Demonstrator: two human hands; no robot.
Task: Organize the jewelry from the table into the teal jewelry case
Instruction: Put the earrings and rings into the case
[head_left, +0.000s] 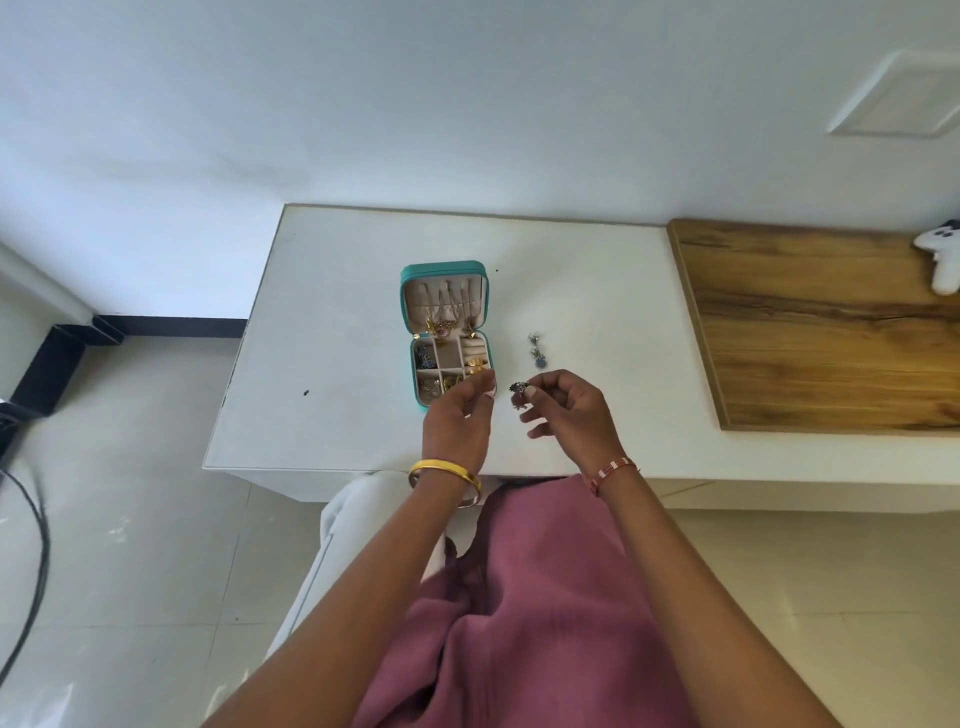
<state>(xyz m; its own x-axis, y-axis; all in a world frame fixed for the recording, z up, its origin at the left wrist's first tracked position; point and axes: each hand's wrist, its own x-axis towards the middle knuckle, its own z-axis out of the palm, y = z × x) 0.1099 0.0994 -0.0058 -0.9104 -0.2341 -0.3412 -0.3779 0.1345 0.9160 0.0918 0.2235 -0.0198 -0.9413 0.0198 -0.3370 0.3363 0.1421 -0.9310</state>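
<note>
Black cable (31, 525) on the tiled floor, far left. Open teal zip-around jewelry case (445, 338) sits mid-table on the white tabletop (337, 312); gold chains hang in its lid, gold and dark pieces fill the tray compartments. Your left hand (460, 421) hovers over the case's near right corner, fingers relaxed and loosely spread, holding nothing. Your right hand (569, 410) pinches 1 small dark silver-blue earring (518, 388) between thumb and forefinger, just right of the case. A matching dark dangling earring (536, 351) lies on the table just beyond. Wooden board (831, 322) and white game controller (940, 260) far right.
</note>
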